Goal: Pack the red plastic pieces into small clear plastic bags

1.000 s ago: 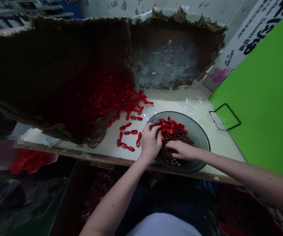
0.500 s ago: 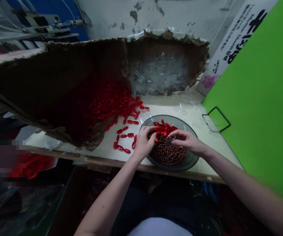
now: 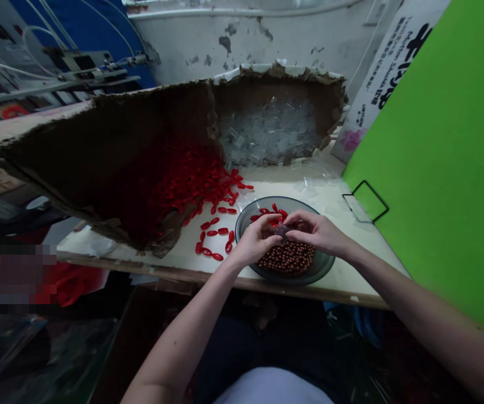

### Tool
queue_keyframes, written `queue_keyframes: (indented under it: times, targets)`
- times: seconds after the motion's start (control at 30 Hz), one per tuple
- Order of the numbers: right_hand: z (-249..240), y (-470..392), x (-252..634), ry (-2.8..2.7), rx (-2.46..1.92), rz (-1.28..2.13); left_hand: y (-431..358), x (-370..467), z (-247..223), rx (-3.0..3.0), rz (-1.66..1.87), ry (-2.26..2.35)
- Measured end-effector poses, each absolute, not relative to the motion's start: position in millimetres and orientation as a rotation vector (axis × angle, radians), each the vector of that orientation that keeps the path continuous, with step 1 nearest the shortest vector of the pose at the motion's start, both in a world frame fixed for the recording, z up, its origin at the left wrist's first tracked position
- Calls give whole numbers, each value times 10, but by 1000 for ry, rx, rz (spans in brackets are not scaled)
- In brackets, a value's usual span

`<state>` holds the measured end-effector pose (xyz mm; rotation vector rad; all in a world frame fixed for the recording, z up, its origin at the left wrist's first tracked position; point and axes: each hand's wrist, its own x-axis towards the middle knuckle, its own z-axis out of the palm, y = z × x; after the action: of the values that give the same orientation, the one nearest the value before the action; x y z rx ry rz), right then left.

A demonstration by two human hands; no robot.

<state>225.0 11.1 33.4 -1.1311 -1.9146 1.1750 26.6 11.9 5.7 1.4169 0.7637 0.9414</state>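
Over a grey bowl of small brown beads, both hands meet at a small clear container that looks dark with beads inside. My right hand pinches its right side between thumb and fingers. My left hand has thumb and fingertips closed on its left side. Red pieces lie in the back of the bowl, partly hidden by the hands. Left of the bowl, several red pieces form a loose ring on the white table.
Behind stands a torn cardboard box holding a red heap and clear plastic pieces. A green board with a black wire stand rises at the right. The table edge runs in front.
My left hand has moved right to the container, and its fingertips now close on it; the red piece formerly at them no longer shows there. The container has shifted slightly left. The view has shifted.
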Motion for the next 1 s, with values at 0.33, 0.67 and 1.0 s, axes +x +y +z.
queue_keyframes:
  times: [0.33, 0.67, 1.0]
  targets:
    - [217, 215, 2422, -2055, -1239, 1144, 162, 132, 101, 1309, 914, 772]
    - [233, 236, 2484, -2304, -1460, 618, 148, 211, 240, 1110, 1178, 668]
    - [182, 364, 2255, -2342, -1385, 716, 74, 263, 427, 1140, 1216, 624]
